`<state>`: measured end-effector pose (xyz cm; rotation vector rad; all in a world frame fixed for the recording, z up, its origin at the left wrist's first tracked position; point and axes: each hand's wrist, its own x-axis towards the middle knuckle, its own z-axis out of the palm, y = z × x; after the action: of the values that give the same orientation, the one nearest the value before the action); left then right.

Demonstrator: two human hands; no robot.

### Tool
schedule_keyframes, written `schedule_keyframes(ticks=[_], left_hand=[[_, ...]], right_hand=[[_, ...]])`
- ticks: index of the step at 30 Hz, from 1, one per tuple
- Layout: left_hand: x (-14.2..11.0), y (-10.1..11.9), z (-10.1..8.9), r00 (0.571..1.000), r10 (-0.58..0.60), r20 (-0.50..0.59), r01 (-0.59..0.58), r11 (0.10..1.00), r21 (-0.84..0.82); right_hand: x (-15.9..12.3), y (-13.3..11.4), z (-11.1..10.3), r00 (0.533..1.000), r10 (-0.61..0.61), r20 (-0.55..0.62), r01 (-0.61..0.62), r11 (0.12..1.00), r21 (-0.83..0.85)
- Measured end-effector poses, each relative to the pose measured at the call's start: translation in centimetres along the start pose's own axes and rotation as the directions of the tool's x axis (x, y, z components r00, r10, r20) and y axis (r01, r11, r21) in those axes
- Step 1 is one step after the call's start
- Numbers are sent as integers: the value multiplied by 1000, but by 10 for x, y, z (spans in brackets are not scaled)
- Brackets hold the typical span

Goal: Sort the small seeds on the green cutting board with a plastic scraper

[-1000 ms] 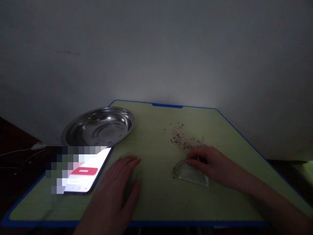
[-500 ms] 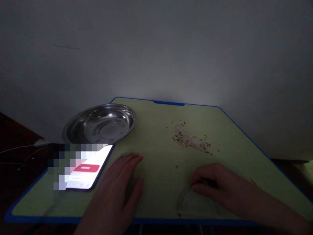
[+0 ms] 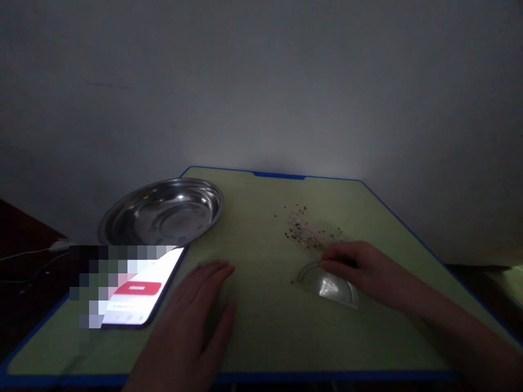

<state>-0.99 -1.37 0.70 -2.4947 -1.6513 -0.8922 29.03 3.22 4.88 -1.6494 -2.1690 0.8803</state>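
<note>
My right hand [image 3: 355,264] pinches the curved edge of a clear half-round protractor [image 3: 327,283] between thumb and fingers. The protractor is tilted over the table, with light glinting on it. Just beyond it lies a loose pile of pale grains mixed with dark specks [image 3: 302,228], its right end partly behind my hand. My left hand [image 3: 196,316] rests palm down on the table, fingers stretched out and thumb apart, holding nothing. Beside its left edge is a phone [image 3: 143,294] with a lit screen, partly blurred out.
A wide, shallow steel basin [image 3: 163,215] stands at the back left, behind the phone. The pale green table [image 3: 253,337] has a blue rim and meets a grey wall [image 3: 261,81]. White cables [image 3: 24,251] run off at the left.
My right hand has moved forward with the protractor, away from the near edge toward the grain pile. The protractor now tilts and catches light. My left hand stays in place.
</note>
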Motion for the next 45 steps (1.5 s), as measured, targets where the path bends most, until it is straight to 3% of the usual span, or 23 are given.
schedule_keyframes(ticks=[12,17,23,29,33,37,45], left_hand=[[-2,-4,0,1000,16,11,-16,1000,13],[-1,-3,-1,1000,14,19,-14,1000,23],[0,-1,0,1000,3,20,-3,1000,1],[-1,0,-1,1000,-7,27,7,1000,-4],[-2,1,-2,1000,-12,25,12,1000,-12],[-1,0,0,999,-16,30,17,1000,-18],[-2,0,1,999,-23,32,23,1000,-11]], right_hand=[[16,-13,-1,999,-52,-1,51,997,-54],[14,-12,0,993,-88,77,88,996,-2],[14,-19,0,995,-82,53,85,995,-48],[9,-26,-3,983,-145,110,150,988,-39],[-5,-18,-6,993,-83,78,86,996,-35],[-15,-12,3,990,-17,138,19,1000,-8],[5,-19,9,996,-46,77,49,998,-49]])
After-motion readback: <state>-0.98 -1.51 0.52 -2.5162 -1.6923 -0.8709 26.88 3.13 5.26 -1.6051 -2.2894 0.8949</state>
